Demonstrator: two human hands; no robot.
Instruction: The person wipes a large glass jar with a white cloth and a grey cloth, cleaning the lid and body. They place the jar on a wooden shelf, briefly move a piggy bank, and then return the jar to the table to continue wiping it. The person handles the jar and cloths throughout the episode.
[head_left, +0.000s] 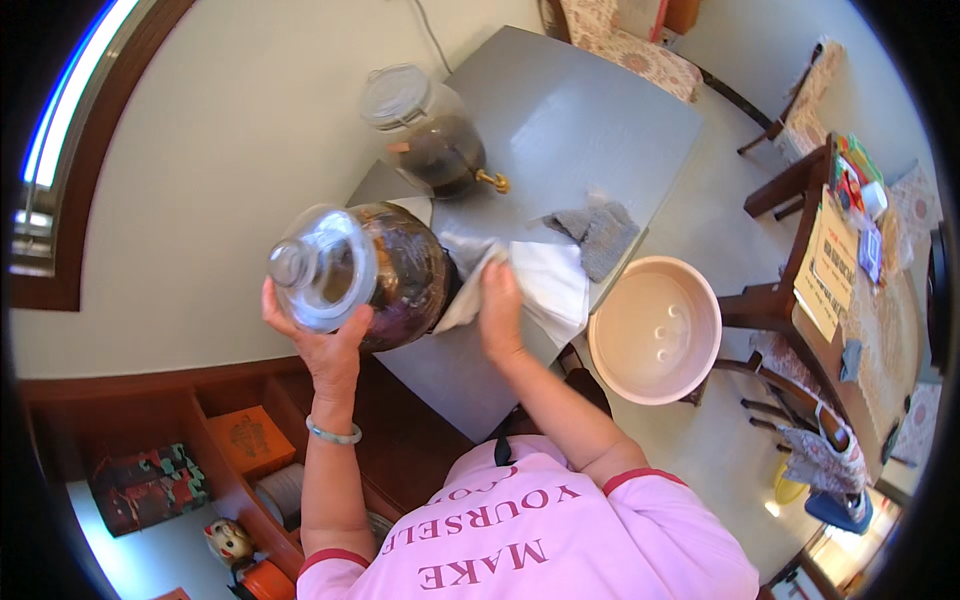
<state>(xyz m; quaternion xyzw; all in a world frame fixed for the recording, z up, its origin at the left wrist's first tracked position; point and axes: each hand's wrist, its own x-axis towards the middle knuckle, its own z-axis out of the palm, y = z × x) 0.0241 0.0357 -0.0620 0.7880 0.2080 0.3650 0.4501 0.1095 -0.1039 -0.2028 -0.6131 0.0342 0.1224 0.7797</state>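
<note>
A large glass jar (409, 274) with dark contents leans over the near end of the grey table (555, 112). My left hand (326, 345) grips its rim by the clear knobbed glass lid (322, 270). In my right hand (501, 304) is a white cloth (551, 285), held near the jar's lower part; part of the cloth lies spread on the table. Beyond it rests a crumpled grey cloth (600, 232). Farther back, by the wall, stands a second glass jar (442, 146) with a clamp lid and a brass-coloured tap (493, 181).
A pink plastic basin (701, 337) stands beside the table's right edge. Wooden shelves (202, 420) with boxes and ornaments are at the lower left. On the right, a wooden dining table (810, 330) holds several items, with chairs around it.
</note>
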